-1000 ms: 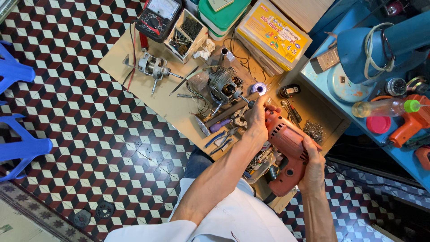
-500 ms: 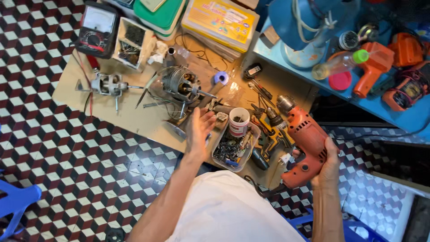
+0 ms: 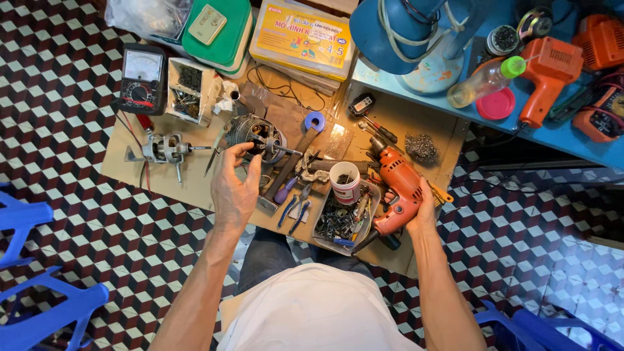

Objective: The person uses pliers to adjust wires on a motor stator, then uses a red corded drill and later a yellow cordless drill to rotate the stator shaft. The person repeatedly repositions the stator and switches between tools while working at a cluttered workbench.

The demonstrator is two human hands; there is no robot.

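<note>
Even, bright daylight fills the scene, with soft short shadows under the left hand [image 3: 235, 188] and right hand [image 3: 421, 209]. A patch of glare shines off the board [image 3: 338, 133] just beyond the left fingertips. Focus is sharp throughout; the tiled floor [image 3: 65, 84] bends slightly toward the edges.

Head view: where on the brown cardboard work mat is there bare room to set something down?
Bare patches on the brown cardboard mat: the near-left corner, below the small grey motor rotor and left of the left hand; and a strip between the grey steel-wool wad and the blue bench. The middle is crowded, around the round wound motor stator, white cup and orange electric drill in the right hand.
</note>
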